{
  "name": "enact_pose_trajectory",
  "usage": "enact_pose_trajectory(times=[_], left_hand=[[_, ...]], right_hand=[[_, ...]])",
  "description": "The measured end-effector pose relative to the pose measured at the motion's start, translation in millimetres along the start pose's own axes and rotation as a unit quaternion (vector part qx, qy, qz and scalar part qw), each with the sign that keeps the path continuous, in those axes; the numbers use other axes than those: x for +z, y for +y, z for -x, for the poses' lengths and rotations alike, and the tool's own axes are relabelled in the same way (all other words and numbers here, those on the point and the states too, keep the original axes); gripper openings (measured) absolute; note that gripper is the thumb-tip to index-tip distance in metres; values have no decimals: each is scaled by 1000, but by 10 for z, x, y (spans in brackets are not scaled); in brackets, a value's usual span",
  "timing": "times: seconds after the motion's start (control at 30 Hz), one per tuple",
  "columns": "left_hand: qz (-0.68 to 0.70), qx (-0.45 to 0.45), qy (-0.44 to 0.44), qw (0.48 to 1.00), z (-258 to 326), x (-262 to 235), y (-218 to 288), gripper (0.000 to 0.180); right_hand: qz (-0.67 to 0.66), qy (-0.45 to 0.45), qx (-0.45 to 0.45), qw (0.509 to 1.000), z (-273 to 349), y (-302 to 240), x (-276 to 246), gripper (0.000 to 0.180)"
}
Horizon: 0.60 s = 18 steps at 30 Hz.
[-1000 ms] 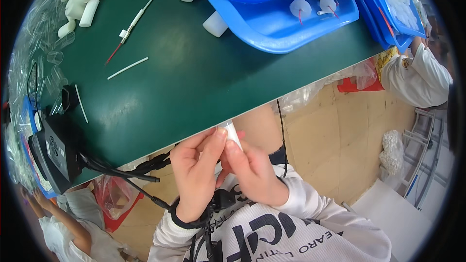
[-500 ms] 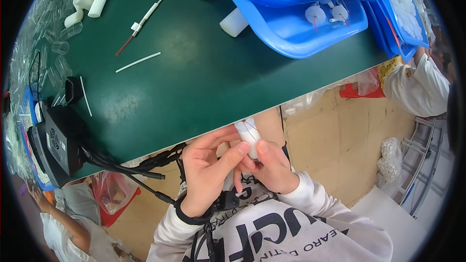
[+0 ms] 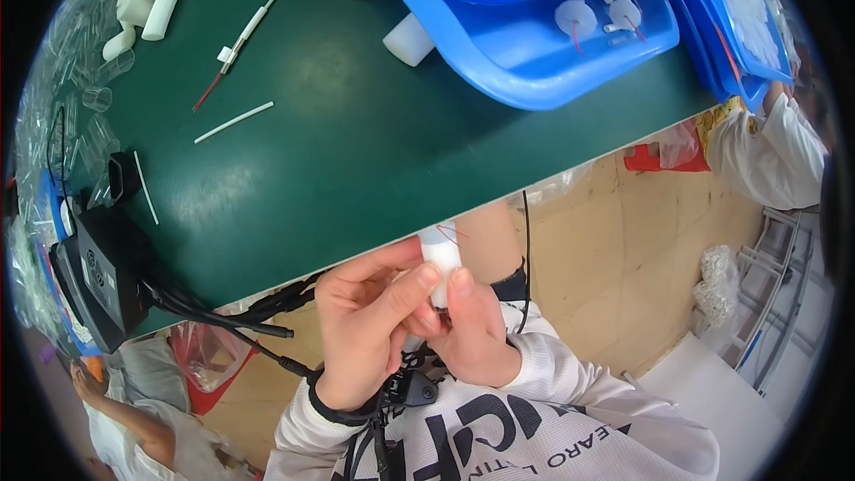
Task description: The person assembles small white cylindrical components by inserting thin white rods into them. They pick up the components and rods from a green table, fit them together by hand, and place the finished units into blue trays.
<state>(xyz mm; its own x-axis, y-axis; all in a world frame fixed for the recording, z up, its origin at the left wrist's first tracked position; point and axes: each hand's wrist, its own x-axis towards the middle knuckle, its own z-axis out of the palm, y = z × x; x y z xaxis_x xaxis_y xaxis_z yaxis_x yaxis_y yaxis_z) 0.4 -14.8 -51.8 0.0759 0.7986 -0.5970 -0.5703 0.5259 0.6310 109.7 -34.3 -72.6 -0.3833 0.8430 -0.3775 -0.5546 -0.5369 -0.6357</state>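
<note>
Both my hands meet just off the near edge of the green table [image 3: 356, 151], close to my chest. They hold a small white cylinder [image 3: 440, 256] with a thin red wire at its top. My left hand [image 3: 365, 325] pinches it from the left with thumb and forefinger. My right hand [image 3: 472, 325] grips it from below and behind, thumb pressed against its side. The cylinder's lower part is hidden by my fingers.
Stacked blue trays [image 3: 534, 62] with white round parts sit at the table's far right. White foam cylinders [image 3: 147, 0] lie at the far left, with a thin white tube [image 3: 233, 122] and a red-tipped probe [image 3: 239, 43]. A black box [image 3: 102, 272] with cables rests at the left edge. Another person [image 3: 775, 156] sits at right.
My hands stay together on the white cylinder; the fingers have shifted around it and the cylinder stands slightly higher between them.
</note>
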Motion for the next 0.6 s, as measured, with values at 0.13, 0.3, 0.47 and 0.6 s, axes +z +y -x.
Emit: enact_pose_trajectory(times=[0.13,0.3,0.47,0.6], left_hand=[[-13,-13,15,1000,19,64,43,25],[-36,41,37,998,-25,138,-30,21],[-13,-3,11,1000,-30,147,33,19],[28,-81,-29,996,-46,104,67,23]], right_hand=[[-29,6,41,999,-42,-117,17,52],[-203,-46,100,973,-72,-159,8,52],[-286,-54,105,951,-57,-165,58,51],[-327,-77,104,936,-42,-182,61,49]])
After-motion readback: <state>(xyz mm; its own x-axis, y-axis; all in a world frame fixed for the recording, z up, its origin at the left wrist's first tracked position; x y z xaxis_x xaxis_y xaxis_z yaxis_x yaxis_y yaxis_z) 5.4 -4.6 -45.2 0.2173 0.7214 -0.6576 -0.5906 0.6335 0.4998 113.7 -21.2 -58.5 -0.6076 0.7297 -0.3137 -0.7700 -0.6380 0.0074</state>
